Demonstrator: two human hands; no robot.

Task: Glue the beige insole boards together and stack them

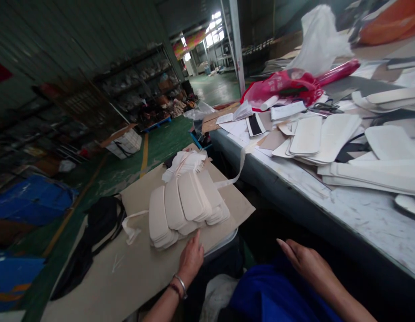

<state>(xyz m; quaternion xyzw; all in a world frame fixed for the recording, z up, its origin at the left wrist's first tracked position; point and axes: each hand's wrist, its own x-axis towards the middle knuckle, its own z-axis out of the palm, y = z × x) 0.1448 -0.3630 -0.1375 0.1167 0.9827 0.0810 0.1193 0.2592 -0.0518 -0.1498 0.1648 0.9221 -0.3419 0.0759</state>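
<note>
Stacks of beige rounded-rectangle panels [193,197] lie overlapping on a beige board [127,273]. My left hand [191,258], with a bracelet at its wrist, is just in front of the near edge of the stacks. Its index finger is stretched toward them, and I cannot tell whether it touches. Nothing shows in that hand. Above the blue cloth [270,290] on my lap, my right hand [303,259] hangs in the air with thumb and a finger extended and nothing visible in it. Its other fingers are partly hidden.
On the right, a long white-topped table [358,214] carries white panels [306,136], paper scraps and a pink plastic bag [284,87]. A black bag [100,228] lies at the board's left side, with a white strip [132,230] beside the stacks. Shelves [136,74] stand behind.
</note>
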